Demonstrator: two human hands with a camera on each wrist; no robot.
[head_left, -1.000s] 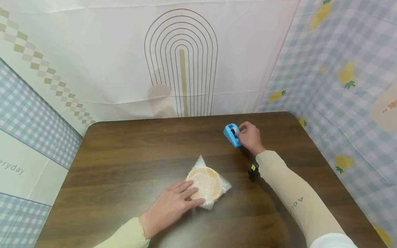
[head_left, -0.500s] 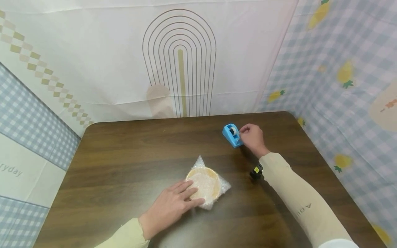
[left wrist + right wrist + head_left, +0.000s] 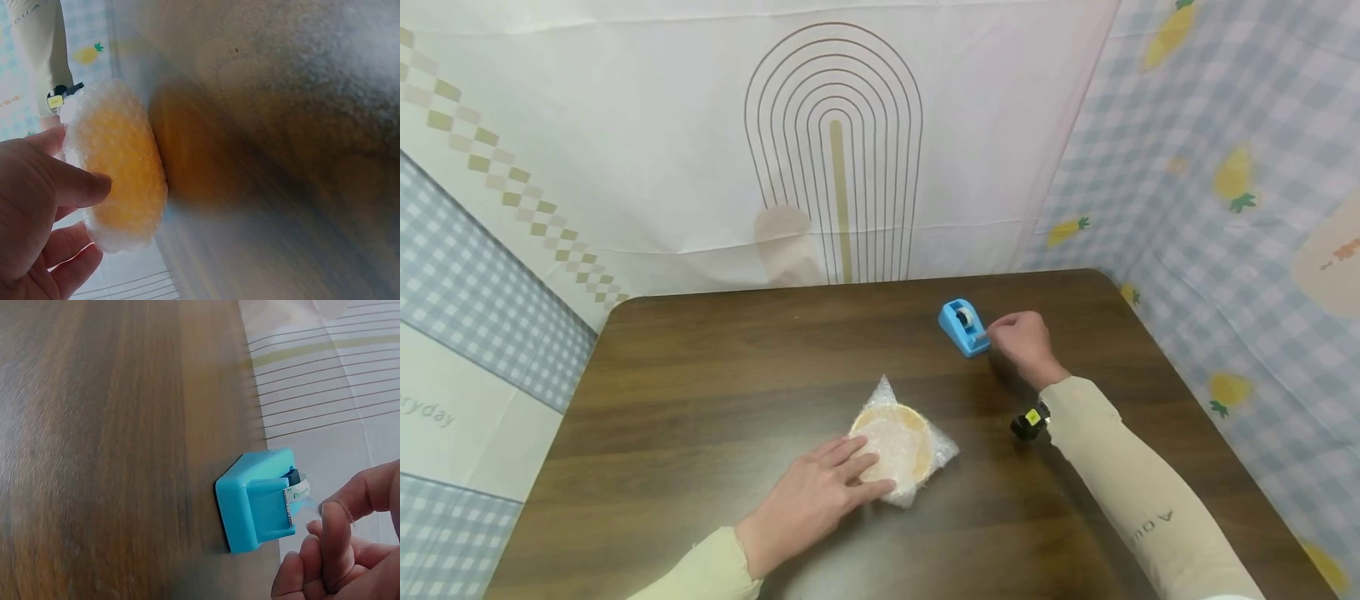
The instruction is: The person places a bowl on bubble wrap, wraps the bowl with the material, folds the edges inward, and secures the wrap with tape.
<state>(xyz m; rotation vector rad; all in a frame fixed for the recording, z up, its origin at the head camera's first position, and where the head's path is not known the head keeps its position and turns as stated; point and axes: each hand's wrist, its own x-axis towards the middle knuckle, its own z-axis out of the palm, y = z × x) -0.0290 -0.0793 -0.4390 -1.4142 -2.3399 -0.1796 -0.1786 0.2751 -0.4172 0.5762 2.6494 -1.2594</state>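
Note:
A round yellow-orange item wrapped in bubble wrap (image 3: 908, 442) lies on the table, corners of the wrap sticking out. My left hand (image 3: 820, 492) rests on its near left side with fingers spread. In the left wrist view, the thumb lies against the bubble-wrapped item (image 3: 128, 165). Farther back and to the right stands a light blue tape dispenser (image 3: 953, 327) with a roll in it. Beside its toothed edge, thumb and forefinger of my right hand (image 3: 1022, 342) pinch the end of a clear tape strip (image 3: 306, 515), which reaches back to the dispenser (image 3: 240, 506).
The dark brown wooden table (image 3: 715, 375) has its back edge against a white cloth (image 3: 685, 150) with an arch print. Blue checked cloth (image 3: 1210, 233) hangs along the right side. A small black wrist device (image 3: 1028, 421) is on the right wrist.
My right hand has drawn away from the tape roll, toward the right and slightly nearer, pulling out the tape strip. The left hand and the wrapped item have stayed put.

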